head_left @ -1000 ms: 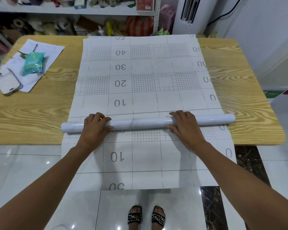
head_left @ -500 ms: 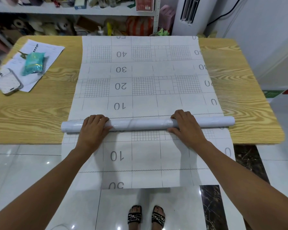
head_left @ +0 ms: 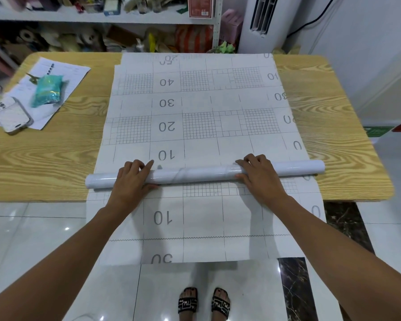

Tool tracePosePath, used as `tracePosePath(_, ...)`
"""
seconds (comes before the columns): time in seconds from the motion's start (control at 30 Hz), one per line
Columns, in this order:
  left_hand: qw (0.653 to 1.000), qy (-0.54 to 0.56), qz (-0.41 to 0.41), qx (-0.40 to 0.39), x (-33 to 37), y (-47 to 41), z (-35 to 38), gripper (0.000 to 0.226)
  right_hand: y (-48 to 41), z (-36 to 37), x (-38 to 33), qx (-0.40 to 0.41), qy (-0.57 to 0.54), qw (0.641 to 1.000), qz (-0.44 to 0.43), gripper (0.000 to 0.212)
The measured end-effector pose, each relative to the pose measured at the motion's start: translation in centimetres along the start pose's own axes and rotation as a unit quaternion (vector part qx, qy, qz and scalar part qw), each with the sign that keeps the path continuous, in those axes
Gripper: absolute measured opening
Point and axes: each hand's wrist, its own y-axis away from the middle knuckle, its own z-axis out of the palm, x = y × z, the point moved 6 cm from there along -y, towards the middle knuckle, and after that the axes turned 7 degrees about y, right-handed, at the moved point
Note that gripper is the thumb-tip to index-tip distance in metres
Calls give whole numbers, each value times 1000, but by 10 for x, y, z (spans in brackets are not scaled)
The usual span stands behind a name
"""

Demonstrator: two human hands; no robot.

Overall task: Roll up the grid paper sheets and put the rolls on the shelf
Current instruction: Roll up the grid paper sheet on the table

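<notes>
A long grid paper sheet [head_left: 195, 107], printed with numbers 10 to 40, lies flat across the wooden table [head_left: 44, 158]. Another sheet [head_left: 195, 223] hangs over the near edge toward the floor. Across them near the front edge lies a glossy white roll [head_left: 199, 173]. My left hand [head_left: 132, 179] rests over the roll's left part, fingers curled across its top. Over the right part sits my right hand [head_left: 259, 174], placed the same way. The roll's two ends stick out past my hands.
A phone [head_left: 11, 114], a teal packet [head_left: 47, 90] and printed papers [head_left: 63, 72] lie at the table's far left. Cluttered shelves [head_left: 102, 17] stand behind the table, a white appliance [head_left: 262, 22] at the back right. My sandalled feet stand on the tiled floor below.
The roll has turned a little farther away from me over the sheet, my fingers now reaching its far side. The sheet's far end has shifted slightly toward me.
</notes>
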Motion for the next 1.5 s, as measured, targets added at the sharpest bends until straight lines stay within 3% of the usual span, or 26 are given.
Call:
tracePosePath(0.23,999,33,-11,13,1,-4,-5,37,-3,-2,2,18,-23,999,22,28)
tracePosePath(0.47,998,60,-3,8,-2,-4,-7,32,-4,-3,0,5,-4,1000,9,45)
tracePosePath(0.83,991,125,-51,1,-3,-2,-8,59,-1,-2,2,-14,2,1000,-4,60)
tracePosePath(0.93,984,162,-76,12,-1,-1,-10,51,-1,-2,2,-9,-38,999,4,61)
tracePosePath(1.2,989,124,-69,51,-2,1,-9,23,-1,-2,1,1,-30,1000,0,37)
tracePosePath(1.37,994,81,-52,52,-2,6,-8,50,0,1,1,-10,-15,1000,2,32)
tracePosePath(1.5,998,41,-32,36,-5,8,-4,54,0,-1,0,3,1,1000,5,53)
